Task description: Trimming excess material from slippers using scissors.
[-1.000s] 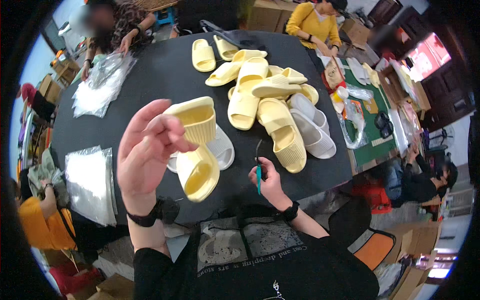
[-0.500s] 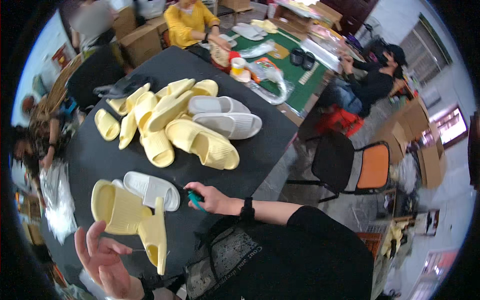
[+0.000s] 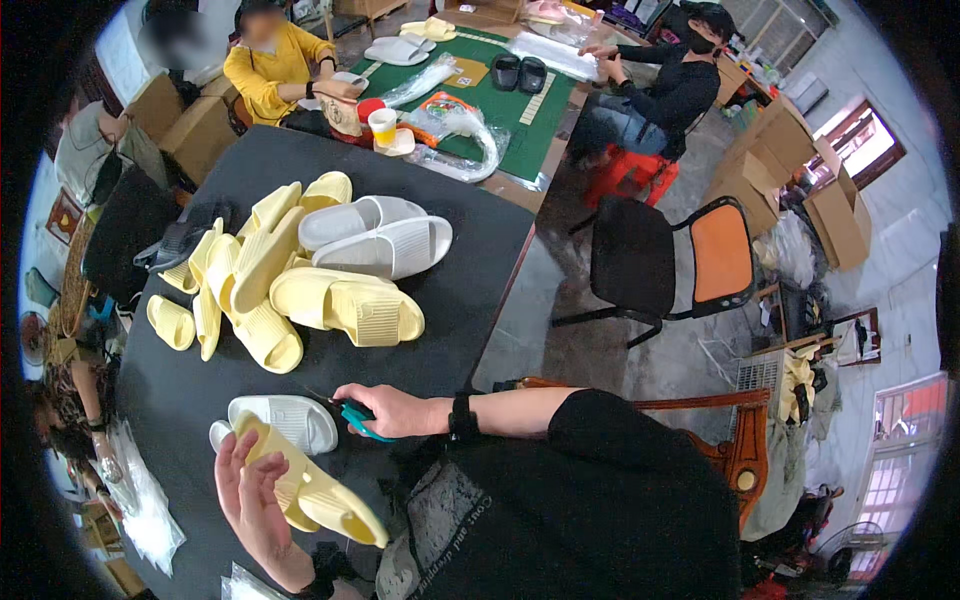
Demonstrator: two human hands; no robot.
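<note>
My right hand [image 3: 388, 410] rests on the black table [image 3: 450, 300] near its front edge and grips small teal-handled scissors [image 3: 356, 419]. Their tip points left toward a white slipper [image 3: 285, 420]. My left hand [image 3: 252, 500] is lower left, fingers spread, with its fingertips against a pair of yellow slippers [image 3: 320, 495] that lies just below the white one. I see nothing gripped in the left hand. A pile of yellow slippers [image 3: 265, 290] and two white slippers [image 3: 385, 240] lie further back on the table.
A black-and-orange chair [image 3: 680, 265] stands right of the table, a wooden chair [image 3: 745, 450] beside me. Behind, a green-topped table [image 3: 520, 110] holds bags, a cup and dark shoes; two people sit at it. Cardboard boxes [image 3: 830, 210] stand at right.
The view has swung right, bringing the chairs and floor into sight. My left hand has dropped to the lower left by the yellow pair. My right hand still grips the scissors.
</note>
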